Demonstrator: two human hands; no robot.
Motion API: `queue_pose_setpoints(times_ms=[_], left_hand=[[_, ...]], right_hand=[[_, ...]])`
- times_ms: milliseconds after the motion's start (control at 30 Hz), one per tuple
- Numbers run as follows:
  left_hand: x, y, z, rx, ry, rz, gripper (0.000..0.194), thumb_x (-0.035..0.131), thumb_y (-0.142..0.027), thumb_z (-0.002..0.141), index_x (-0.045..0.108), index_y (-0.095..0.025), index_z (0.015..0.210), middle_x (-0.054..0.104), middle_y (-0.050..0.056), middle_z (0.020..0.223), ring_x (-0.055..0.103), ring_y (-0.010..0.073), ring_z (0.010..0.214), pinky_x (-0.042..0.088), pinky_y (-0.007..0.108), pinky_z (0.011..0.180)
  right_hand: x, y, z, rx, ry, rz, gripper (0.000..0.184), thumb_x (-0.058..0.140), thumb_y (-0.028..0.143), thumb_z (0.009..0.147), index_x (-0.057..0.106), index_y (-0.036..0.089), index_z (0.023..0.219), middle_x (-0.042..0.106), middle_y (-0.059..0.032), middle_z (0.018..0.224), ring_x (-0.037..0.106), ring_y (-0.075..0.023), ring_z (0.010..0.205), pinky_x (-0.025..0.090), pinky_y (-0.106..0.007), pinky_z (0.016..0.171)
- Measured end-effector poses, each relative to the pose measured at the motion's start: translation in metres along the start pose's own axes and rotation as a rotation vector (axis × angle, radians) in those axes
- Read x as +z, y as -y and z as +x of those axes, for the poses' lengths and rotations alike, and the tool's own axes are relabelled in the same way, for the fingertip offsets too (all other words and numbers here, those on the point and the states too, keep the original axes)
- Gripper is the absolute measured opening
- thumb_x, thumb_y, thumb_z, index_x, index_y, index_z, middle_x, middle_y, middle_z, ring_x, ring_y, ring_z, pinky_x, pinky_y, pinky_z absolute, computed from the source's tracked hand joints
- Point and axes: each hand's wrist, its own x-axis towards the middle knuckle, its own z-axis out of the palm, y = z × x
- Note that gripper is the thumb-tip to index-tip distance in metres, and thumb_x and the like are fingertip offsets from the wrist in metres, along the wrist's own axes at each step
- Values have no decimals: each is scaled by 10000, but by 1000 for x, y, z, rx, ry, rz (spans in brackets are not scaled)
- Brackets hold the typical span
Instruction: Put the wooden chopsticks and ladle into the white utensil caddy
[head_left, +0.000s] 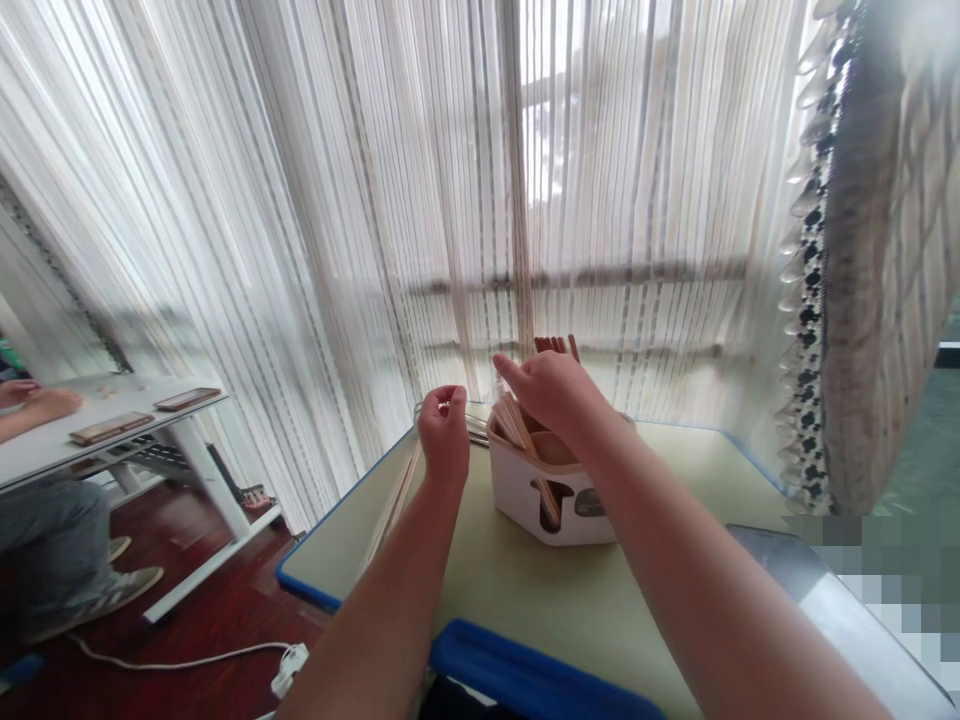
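My left hand [444, 432] is raised over the far part of the table, its fingers curled into a pinch; anything between them is too small to make out. Long pale sticks [391, 508], like chopsticks, lie on the table left of that forearm. Thin metallic sticks [477, 430] show behind the wrist. Over a white box [517, 497] with cut-out sides, my right hand [551, 393] is closed with the thumb side to the left; its grip is hidden. Pale wooden chopsticks [512, 422] lean in the box beside it, and dark brown chopsticks [553, 344] stand behind it.
The pale table [517, 600] has a blue edge, with a blue bar [536, 670] in front. A dark flat panel [817, 590] lies at right. Sheer curtains [420, 200] hang behind. At left, another person's hands [52, 403] rest at a white table [45, 450]; a cable [187, 665] crosses the floor.
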Motion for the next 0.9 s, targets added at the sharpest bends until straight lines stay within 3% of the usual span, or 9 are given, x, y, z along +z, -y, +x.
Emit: queue_pose_setpoints(times_ms=[100, 167, 233, 333, 467, 567, 667, 767, 900], left_hand=[[-28, -10, 2, 34, -128, 36, 314, 535, -453, 767, 591, -171, 891, 547, -25, 639, 476, 85, 525, 371, 195, 506], [-52, -9, 5, 44, -104, 136, 291, 544, -443, 759, 606, -175, 857, 556, -22, 633, 491, 97, 541, 376, 205, 521], [-77, 2, 11, 13, -63, 284, 252, 567, -420, 737, 612, -175, 775, 578, -13, 642, 499, 109, 554, 387, 223, 550], [-113, 32, 19, -34, -38, 456, 224, 562, -388, 741, 607, -169, 731, 621, 21, 706, 538, 141, 641, 414, 257, 639], [-147, 74, 23, -155, 117, 629, 224, 504, -334, 795, 618, -148, 842, 653, 60, 812, 578, 144, 716, 428, 251, 679], [-153, 92, 21, -187, 176, 695, 226, 534, -341, 779, 632, -144, 835, 663, 70, 814, 595, 154, 737, 433, 249, 682], [-151, 97, 20, -184, 234, 768, 199, 550, -324, 761, 644, -153, 800, 666, 78, 829, 600, 172, 769, 434, 262, 700], [-149, 98, 18, -169, 292, 821, 191, 566, -323, 737, 657, -167, 797, 669, 80, 841, 603, 188, 765, 430, 270, 674], [-150, 94, 16, -130, 369, 831, 139, 568, -261, 706, 674, -188, 756, 678, 63, 791, 605, 194, 740, 418, 273, 651]], right_hand=[[-19, 16, -12, -101, -133, 2, 458, 418, 508, 845, 595, 189, 567, 536, -51, 515, 531, -170, 564, 369, -298, 574], [-24, 31, -22, -198, -180, 97, 350, 449, 436, 845, 649, 201, 681, 613, -50, 625, 562, -171, 625, 382, -289, 601], [-20, 48, -32, -325, -142, 232, 266, 464, 374, 847, 671, 212, 814, 658, -45, 740, 588, -161, 684, 400, -272, 627], [4, 67, -45, -518, 26, 336, 234, 471, 313, 848, 658, 214, 947, 672, -44, 820, 599, -138, 694, 411, -248, 636], [67, 70, -61, -703, 231, 191, 238, 437, 266, 863, 661, 196, 901, 661, -50, 770, 584, -139, 659, 396, -248, 598], [122, 56, -73, -817, 323, 127, 230, 441, 226, 853, 659, 185, 910, 673, -68, 821, 605, -162, 724, 426, -271, 654], [162, 39, -82, -844, 367, 214, 279, 418, 237, 869, 623, 196, 1054, 642, -94, 1078, 586, -194, 969, 437, -324, 837], [180, 29, -84, -744, 460, 263, 299, 390, 271, 891, 614, 212, 1080, 620, -80, 1138, 567, -195, 1021, 424, -340, 899], [183, 28, -83, -606, 480, 271, 292, 372, 279, 902, 634, 210, 1010, 639, -68, 1024, 577, -179, 940, 432, -320, 868]])
